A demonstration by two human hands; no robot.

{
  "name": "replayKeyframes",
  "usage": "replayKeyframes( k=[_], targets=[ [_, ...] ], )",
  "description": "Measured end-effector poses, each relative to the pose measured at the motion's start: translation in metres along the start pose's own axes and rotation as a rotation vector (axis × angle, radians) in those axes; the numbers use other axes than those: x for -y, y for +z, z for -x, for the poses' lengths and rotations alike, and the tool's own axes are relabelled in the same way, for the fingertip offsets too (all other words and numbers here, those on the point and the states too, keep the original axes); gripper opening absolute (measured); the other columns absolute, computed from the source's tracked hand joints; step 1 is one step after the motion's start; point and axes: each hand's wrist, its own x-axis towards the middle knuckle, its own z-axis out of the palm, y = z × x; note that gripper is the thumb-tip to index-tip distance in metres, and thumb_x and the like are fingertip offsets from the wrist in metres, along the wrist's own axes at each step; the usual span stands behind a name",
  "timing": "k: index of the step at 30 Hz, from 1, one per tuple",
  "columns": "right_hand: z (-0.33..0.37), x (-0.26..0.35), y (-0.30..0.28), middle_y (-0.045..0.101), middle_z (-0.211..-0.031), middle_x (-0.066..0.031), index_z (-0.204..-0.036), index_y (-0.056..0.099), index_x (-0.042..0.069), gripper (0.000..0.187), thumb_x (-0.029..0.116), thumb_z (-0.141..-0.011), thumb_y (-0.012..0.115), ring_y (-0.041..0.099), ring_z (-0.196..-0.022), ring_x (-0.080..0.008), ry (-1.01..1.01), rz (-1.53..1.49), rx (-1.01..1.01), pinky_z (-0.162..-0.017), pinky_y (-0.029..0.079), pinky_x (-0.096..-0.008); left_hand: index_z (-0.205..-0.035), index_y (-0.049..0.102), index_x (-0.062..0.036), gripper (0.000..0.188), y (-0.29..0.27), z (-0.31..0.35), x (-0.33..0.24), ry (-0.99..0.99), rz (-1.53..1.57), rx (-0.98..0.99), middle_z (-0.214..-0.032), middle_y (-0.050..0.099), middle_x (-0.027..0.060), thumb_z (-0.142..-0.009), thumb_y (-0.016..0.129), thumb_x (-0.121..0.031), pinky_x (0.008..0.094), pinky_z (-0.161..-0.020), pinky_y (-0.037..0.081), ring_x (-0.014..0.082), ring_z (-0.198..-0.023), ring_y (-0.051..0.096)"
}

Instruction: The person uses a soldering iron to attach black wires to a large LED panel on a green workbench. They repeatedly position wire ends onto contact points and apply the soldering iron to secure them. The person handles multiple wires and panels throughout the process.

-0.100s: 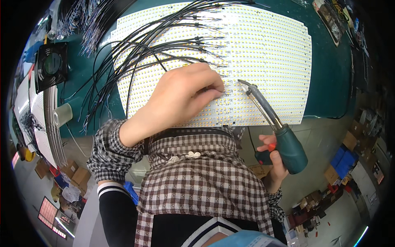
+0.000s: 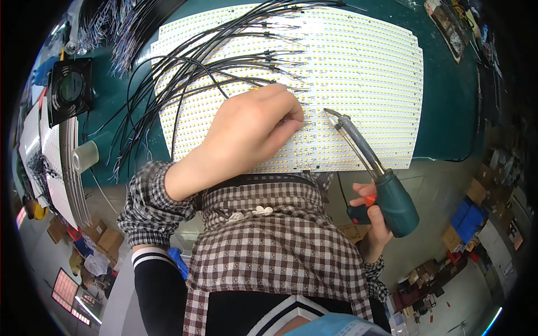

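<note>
Single head-worn fisheye view, looking steeply down from above the hands (image 2: 246, 134), close over the person's chest, facing forward across the counter (image 2: 448, 112) beyond them, edges bowed toward rim, floor visible below the wrists.

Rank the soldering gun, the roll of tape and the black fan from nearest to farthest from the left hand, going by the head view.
From the left hand, which rests on the LED strip panel:
1. Soldering gun, just to its right, tip close to the fingertips.
2. Roll of tape, far to its left on the green table.
3. Black fan, farther left and higher, at the table's edge.
</note>
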Motion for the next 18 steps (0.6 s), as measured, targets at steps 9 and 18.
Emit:
replayKeyframes(
  k=[9,18],
  targets=[
    [0.003,-0.004,-0.004,0.062,-0.098,-0.0182,-0.114,0.050,-0.008,0.044,0.020,-0.085,0.068,0.064,-0.095,-0.0305,0.009,-0.009,0.002,-0.072,0.057,-0.0344,-0.079,0.057,-0.0040,0.010,0.020,0.000,0.000,-0.003,-0.071,-0.172,-0.074,0.056,0.0048,-0.076,0.066,-0.002,0.0273,-0.050,0.045,0.0168,-0.059,0.055],
    [0.000,-0.002,-0.003,0.062,-0.085,-0.0170,-0.095,0.058,-0.007,0.027,0.018,-0.086,0.061,0.063,-0.076,-0.0236,-0.027,0.136,0.078,-0.070,0.053,-0.0341,-0.077,0.056,-0.0043,0.010,0.022,0.000,0.000,-0.005,-0.095,-0.187,-0.073,0.055,0.0044,-0.074,0.065,-0.003,0.0274,-0.049,0.043,0.0165,-0.056,0.054]
  ],
)
